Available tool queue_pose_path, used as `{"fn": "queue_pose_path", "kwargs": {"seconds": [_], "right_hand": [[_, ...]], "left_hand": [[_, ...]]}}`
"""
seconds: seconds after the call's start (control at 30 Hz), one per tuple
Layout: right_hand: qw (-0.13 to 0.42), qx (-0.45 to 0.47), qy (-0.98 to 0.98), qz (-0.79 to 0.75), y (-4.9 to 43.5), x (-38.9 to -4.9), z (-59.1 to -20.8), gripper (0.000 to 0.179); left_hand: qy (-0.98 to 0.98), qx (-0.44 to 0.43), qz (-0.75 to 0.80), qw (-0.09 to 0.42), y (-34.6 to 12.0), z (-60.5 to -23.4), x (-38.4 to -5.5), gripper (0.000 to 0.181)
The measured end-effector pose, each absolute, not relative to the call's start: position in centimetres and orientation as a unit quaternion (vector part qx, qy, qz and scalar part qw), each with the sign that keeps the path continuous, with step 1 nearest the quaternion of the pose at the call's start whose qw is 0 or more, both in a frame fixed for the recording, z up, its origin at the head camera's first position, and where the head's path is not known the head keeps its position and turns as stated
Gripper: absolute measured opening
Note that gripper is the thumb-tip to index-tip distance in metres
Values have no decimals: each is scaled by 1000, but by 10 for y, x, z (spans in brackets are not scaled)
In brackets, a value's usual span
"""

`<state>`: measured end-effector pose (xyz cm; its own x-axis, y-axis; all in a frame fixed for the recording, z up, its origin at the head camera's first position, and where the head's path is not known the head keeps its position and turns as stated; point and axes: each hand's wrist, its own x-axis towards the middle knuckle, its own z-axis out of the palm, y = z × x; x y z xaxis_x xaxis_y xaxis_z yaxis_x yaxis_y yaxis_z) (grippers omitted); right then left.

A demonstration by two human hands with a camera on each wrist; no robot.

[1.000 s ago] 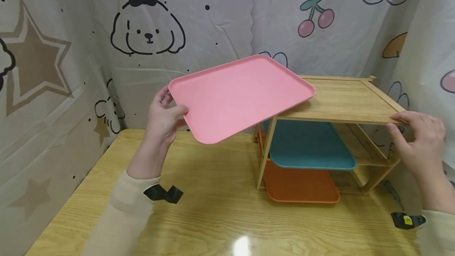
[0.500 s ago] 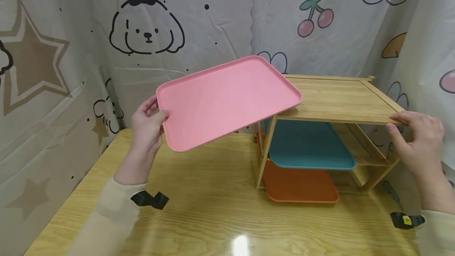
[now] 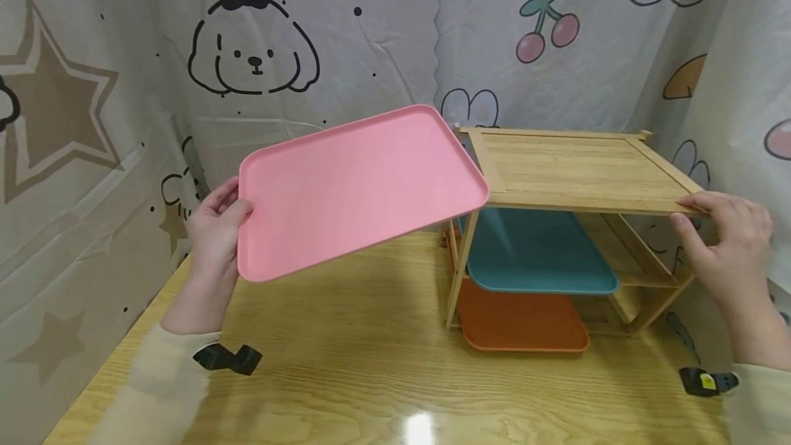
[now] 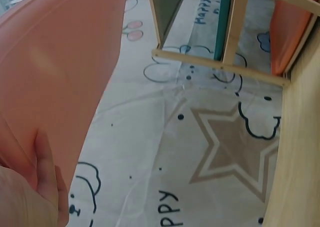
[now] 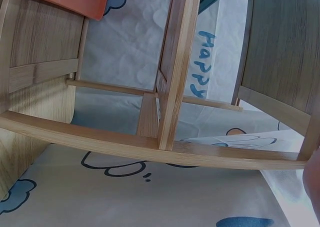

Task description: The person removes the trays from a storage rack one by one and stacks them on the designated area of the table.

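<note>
My left hand (image 3: 214, 229) grips the left short edge of a pink rectangular tray (image 3: 364, 187), thumb on the upper face and fingers beneath. Tilted, the tray hangs in the air over the table, its right corner overlapping the left edge of a wooden shelf rack (image 3: 562, 163) in the head view. My right hand (image 3: 732, 239) holds the rack's front right top corner, with the thumb below the board's edge. A teal tray (image 3: 540, 253) lies on the middle shelf, and an orange tray (image 3: 522, 318) sits at the bottom level. In the left wrist view, left-hand fingers (image 4: 46, 169) press the pink tray's underside.
The rack stands at the right on a wood-grain table (image 3: 346, 362). Printed cloth (image 3: 371, 33) hangs behind and along both sides. The two lower trays jut out past the rack's front. A black strap device (image 3: 227, 358) is on the left wrist.
My left hand has carried the pink tray leftward and slightly down, off the rack's top board, whose left end now shows. My right hand stays at the rack's corner.
</note>
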<state>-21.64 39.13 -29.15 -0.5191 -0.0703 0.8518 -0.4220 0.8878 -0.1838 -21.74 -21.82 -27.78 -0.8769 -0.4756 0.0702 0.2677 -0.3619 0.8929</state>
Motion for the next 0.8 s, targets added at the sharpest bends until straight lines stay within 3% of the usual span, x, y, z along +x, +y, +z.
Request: {"fn": "queue_pose_path", "kwargs": {"seconds": [0.4,0.8], "right_hand": [[469,145,-850,190,393,-218,-294,59],[471,146,-849,189,393,-217,-292,59]], "left_hand": [[-588,95,-786,164,-254,-299,-210,51],[-631,69,-763,125,-271,-339,-233,53]]}}
